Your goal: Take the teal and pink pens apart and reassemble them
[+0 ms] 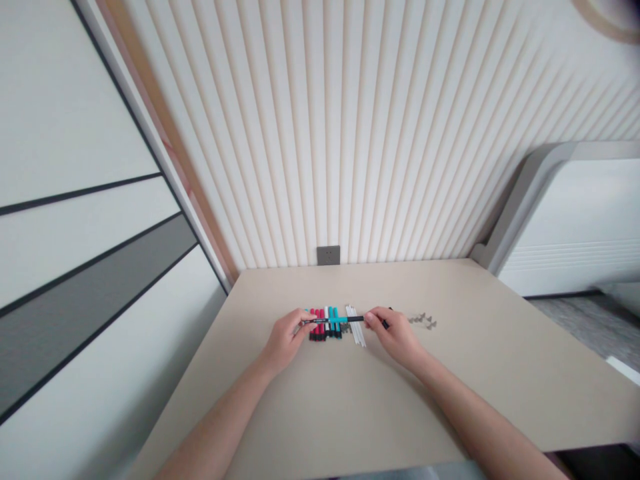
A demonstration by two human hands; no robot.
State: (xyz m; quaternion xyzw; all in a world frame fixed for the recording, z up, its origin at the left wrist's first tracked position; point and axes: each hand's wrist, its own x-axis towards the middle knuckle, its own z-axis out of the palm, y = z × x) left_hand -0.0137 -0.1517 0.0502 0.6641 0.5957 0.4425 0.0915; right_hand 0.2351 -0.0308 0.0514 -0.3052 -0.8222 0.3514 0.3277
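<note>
My left hand [285, 337] and my right hand [393, 333] both pinch a slim black pen [347, 319], which lies level across the two hands, a little above the beige tabletop [320, 407]. Beneath it stands a tight row of upright-laid markers with red [316, 325], white and teal [336, 323] bodies and black ends. White plastic sticks [356, 327] lie between the hands, nearer my right hand. Just beyond my right hand sit several small grey metal parts [423, 321]. My hands partly hide the row's ends.
The table meets a ribbed cream wall panel [350, 153] at the back, with a grey wall socket [328, 255] above its edge. A white cabinet unit [565, 227] stands beyond the right side. Striped wall panels [75, 200] run along the left.
</note>
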